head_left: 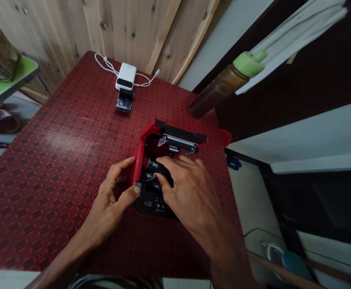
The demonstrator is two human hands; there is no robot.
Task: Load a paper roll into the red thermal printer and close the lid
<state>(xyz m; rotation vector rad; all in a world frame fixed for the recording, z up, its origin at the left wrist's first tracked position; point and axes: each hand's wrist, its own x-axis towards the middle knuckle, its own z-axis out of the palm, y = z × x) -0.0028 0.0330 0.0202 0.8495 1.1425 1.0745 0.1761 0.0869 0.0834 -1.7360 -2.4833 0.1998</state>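
Note:
A red and black device [137, 160] with its lid raised lies on the red patterned table [57, 160]. My left hand [115, 192] is at its left side, thumb on the grey corner piece and fingers against the red edge, thumb and fingers apart. Inside the opening, my right hand [187, 184] has its thumb and fingers around a dark, shiny piece [153, 165], partly hidden by the fingers. A thin curved strip shows by the right thumb. Small buttons and a display [148, 204] are on the black front panel.
Behind the device are a white power bank [126, 75] with a cable and a small black item [124, 100]. A brown bottle with a green cap [249, 64] stands at the back right. A green table [27, 66] is far left.

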